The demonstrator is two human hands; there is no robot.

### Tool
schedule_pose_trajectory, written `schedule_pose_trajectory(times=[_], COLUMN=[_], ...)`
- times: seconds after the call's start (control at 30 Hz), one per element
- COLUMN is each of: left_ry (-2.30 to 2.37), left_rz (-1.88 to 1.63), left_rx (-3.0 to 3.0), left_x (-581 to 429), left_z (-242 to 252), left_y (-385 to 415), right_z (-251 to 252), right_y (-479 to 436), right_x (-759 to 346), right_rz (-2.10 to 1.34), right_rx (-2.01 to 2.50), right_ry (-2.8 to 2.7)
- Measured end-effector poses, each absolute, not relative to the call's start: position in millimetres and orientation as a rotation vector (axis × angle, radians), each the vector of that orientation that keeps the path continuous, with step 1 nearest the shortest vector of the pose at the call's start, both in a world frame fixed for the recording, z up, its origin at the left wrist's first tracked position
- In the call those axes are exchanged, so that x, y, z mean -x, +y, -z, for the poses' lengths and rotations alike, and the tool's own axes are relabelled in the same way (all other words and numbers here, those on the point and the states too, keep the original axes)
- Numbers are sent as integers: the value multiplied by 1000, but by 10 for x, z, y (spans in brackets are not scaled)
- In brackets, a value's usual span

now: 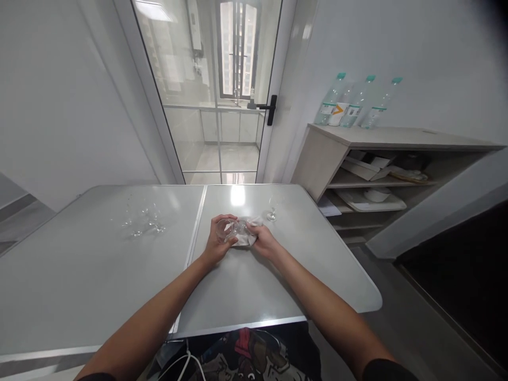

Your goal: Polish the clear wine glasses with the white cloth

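My left hand (216,241) is wrapped round a clear glass (226,228) lying on its side, its mouth turned toward me. Against the glass, my right hand (262,239) presses a crumpled white cloth (248,233). Both hands hover just above the grey table (254,286), near its middle seam. One clear stemmed glass (272,209) stands upright a little beyond my right hand. Several more clear glasses (143,219) stand grouped on the table's left half.
A glass door (222,95) with a black handle (271,108) is behind the table. On the right, a shelf unit (397,143) carries three water bottles (357,103) on top, with papers and dishes inside. The table's right corner (373,304) is rounded.
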State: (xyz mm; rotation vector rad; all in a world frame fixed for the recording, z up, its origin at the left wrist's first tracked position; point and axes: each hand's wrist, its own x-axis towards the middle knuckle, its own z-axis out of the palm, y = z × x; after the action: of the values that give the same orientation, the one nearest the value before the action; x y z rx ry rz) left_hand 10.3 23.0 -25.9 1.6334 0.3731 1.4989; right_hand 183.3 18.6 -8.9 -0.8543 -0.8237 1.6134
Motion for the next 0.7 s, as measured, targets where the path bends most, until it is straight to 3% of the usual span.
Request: schedule_pose_trajectory(times=[0.27,0.5,0.7], left_ry=[367,428,551], left_rz=[-1342,-1364,-1475], left_rx=[-1792,-1631,-1487], left_x=[-139,-132,-137], left_z=[380,246,184], left_y=[220,185,216], right_z=[251,212,144], right_y=[222,223,193], right_x=[-1852,-1835,-1898], right_rz=[-1448,-1491,-1267], right_rx=[1070,1050,1150], right_ry=[-821,-912,-1007])
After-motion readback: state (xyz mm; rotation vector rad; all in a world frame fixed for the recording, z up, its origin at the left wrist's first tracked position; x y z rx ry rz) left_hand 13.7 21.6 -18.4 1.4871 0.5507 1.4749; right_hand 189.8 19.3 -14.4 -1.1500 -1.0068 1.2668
